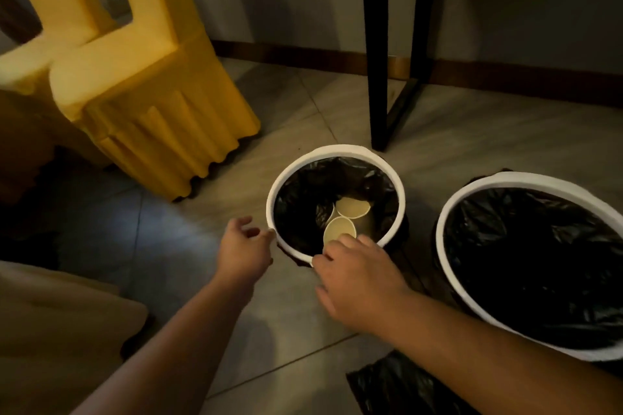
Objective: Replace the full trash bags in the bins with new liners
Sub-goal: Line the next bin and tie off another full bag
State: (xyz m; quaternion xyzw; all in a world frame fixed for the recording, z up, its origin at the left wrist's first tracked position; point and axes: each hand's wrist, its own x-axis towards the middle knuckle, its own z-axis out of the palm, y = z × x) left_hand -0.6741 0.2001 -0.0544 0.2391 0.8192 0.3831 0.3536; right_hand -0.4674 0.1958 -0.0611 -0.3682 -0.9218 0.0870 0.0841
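The crinkled black plastic liner (303,185) in the small white-rimmed round bin (337,149) on the tiled floor (188,246) holds only paper cups (352,207), so it should be light, soft and easily torn; take its folded edge. The left hand (244,246) has its fingers loosely spread beside the rim, and the right hand (357,283) curls its fingers over the rim, pinch unclear.

Down on the tiled floor, a white-rimmed bin (337,148) with a black liner (303,192) holds a few paper cups (352,207). The left hand (244,246) is loosely curled at its left rim, and the right hand (357,279) grips the near rim. A second lined bin (451,205) stands just beside it on the right.
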